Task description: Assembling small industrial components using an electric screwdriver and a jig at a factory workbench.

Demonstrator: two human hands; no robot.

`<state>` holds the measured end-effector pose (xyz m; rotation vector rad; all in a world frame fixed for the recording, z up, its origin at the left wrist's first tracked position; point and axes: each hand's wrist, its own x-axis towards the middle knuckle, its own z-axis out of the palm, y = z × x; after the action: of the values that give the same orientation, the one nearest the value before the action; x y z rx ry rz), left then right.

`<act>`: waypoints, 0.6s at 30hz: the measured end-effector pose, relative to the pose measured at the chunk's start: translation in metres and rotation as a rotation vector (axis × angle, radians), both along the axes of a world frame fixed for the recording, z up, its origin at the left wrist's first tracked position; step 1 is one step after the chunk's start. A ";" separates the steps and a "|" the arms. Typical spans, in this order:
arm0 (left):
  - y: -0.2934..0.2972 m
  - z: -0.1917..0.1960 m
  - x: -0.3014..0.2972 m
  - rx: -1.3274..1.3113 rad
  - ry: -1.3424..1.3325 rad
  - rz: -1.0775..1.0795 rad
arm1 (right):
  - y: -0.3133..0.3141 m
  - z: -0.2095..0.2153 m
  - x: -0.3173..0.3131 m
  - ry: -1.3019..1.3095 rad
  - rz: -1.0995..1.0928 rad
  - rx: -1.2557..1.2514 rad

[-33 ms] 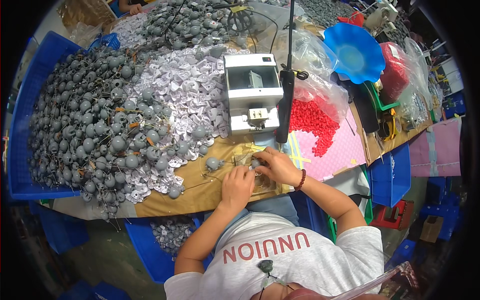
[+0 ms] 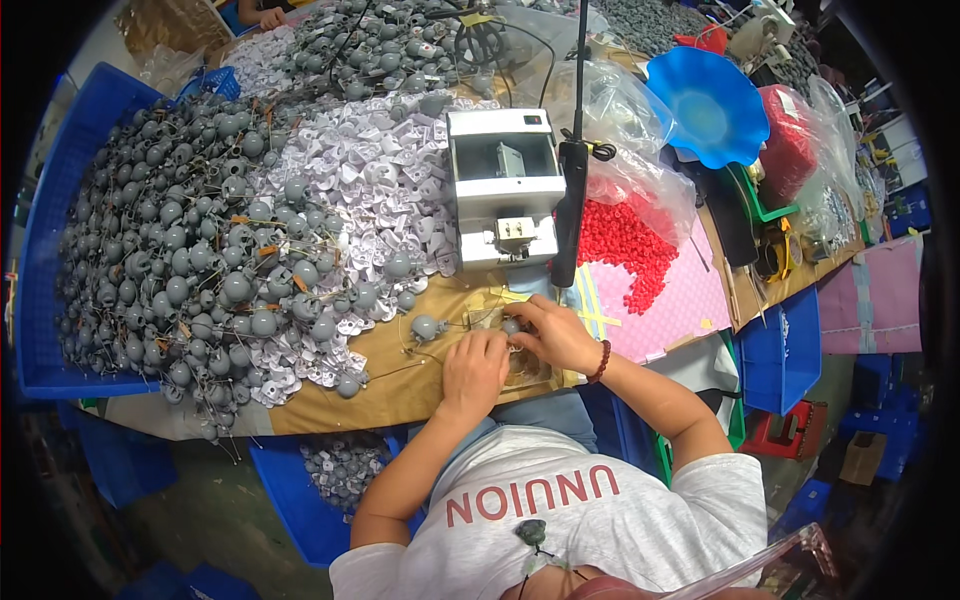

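Observation:
My right hand (image 2: 556,336), with a dark red bead bracelet at its wrist, pinches a small grey ball-shaped part (image 2: 512,326) between thumb and fingers. Close beside it, my left hand (image 2: 474,372) has its fingers bent together, their tips near that part. What the left fingertips hold is hidden. Just beyond the left hand, a grey ball with thin wires (image 2: 425,328) lies on the brown table cover (image 2: 330,400). Under my hands sits a clear or yellowish block (image 2: 525,372), mostly covered by them.
Grey balls with wires (image 2: 235,287) and white plastic parts (image 2: 370,165) heap up at left, by a blue crate (image 2: 45,240). A white machine (image 2: 505,185) stands ahead. Red pieces (image 2: 625,240) and a blue dish (image 2: 708,105) are at right. Another person's hand (image 2: 271,18) shows far left.

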<state>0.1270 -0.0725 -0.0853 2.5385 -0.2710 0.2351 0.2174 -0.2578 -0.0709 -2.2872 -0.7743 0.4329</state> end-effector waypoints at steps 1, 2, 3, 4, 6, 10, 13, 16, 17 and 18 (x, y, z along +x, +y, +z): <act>-0.002 0.002 0.003 -0.018 0.008 0.024 | 0.000 0.001 -0.002 0.017 -0.008 0.002; -0.005 0.004 0.008 -0.027 -0.015 0.039 | -0.001 0.001 -0.002 0.002 -0.010 0.006; -0.007 0.004 0.010 -0.023 -0.027 0.047 | -0.003 0.002 0.000 -0.015 -0.019 0.050; -0.009 0.005 0.012 -0.019 -0.037 0.055 | -0.005 0.002 0.001 -0.032 -0.027 0.092; -0.009 0.002 0.010 0.013 -0.038 0.067 | -0.009 0.008 0.011 -0.113 -0.080 0.267; -0.010 -0.002 0.009 0.043 -0.049 0.076 | -0.005 0.019 0.074 -0.555 -0.511 0.463; -0.013 -0.002 0.014 0.038 -0.068 0.055 | -0.016 -0.021 0.120 -0.213 -0.605 0.623; -0.013 -0.002 0.011 0.025 -0.073 0.059 | -0.019 -0.017 0.126 0.018 -0.632 0.681; -0.013 -0.002 0.011 0.019 -0.067 0.058 | -0.020 -0.014 0.124 0.002 -0.658 0.692; -0.012 -0.003 0.012 0.017 -0.065 0.070 | -0.011 -0.003 0.114 -0.133 -0.696 0.716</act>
<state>0.1390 -0.0846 -0.0881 2.5630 -0.2109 0.3446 0.3311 -0.2693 -0.0737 -1.7446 -0.1056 -0.2857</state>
